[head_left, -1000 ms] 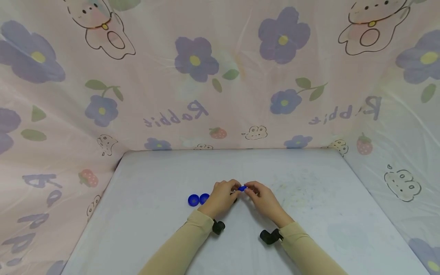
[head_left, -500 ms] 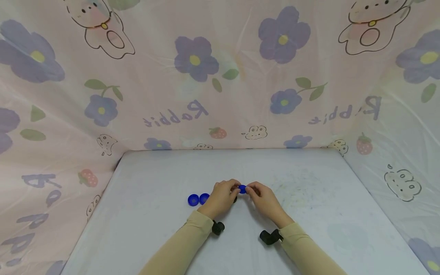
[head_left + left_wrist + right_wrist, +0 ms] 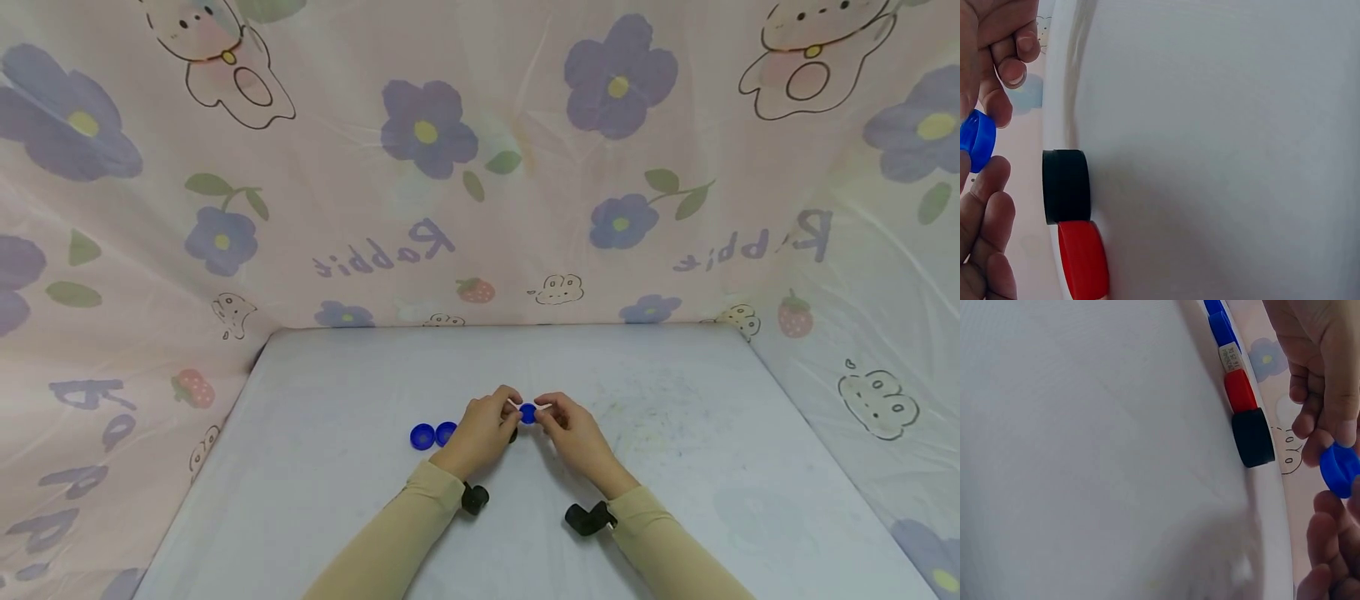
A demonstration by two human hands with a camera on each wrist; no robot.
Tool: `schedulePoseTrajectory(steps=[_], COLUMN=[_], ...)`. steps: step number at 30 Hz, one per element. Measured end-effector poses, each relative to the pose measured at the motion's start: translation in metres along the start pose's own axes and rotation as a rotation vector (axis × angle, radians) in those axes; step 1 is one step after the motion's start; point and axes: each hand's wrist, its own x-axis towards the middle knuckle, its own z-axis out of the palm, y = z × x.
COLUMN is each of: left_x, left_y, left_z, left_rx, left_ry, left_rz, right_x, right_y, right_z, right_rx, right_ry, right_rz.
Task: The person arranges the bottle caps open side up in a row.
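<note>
A small blue bottle cap [image 3: 528, 413] is held up over the table between both hands, its round face towards the head view. My left hand [image 3: 480, 427] pinches it from one side with thumb and fingertips. From the other side my right hand [image 3: 579, 432] pinches it too, fingers bent. Under the left hand stands a black cap [image 3: 1066, 187], mostly covered in the head view. A red cap [image 3: 1084, 259] touches it in the left wrist view.
Two blue caps [image 3: 422, 437] lie left of the left hand. The right wrist view shows a row, with a white printed cap [image 3: 1232, 357] between blue and red. The white table [image 3: 360, 367] is enclosed by a patterned curtain [image 3: 510, 233].
The held blue cap has turned from nearly edge-on to face the head view. My left index finger has lifted slightly; both arms stay almost in place.
</note>
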Motion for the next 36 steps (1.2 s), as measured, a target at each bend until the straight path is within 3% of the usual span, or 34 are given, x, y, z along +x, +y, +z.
schedulePoseTrajectory(steps=[9,21,36], left_x=[0.002,0.003,0.005], left_y=[-0.003,-0.001,-0.005], left_z=[0.002,0.003,0.010], left_rx=[0.006,0.035,0.282], left_ry=[-0.027,-0.056,-0.079], left_rz=[-0.017,-0.016,-0.002], right_x=[-0.002,-0.002,-0.001], right_y=[0.000,0.002,0.010], right_z=[0.000,0.001,0.003], right_rx=[-0.009,-0.055,-0.202], right_ry=[-0.065,-0.051,-0.114], right_rz=[0.019,0.021,0.071])
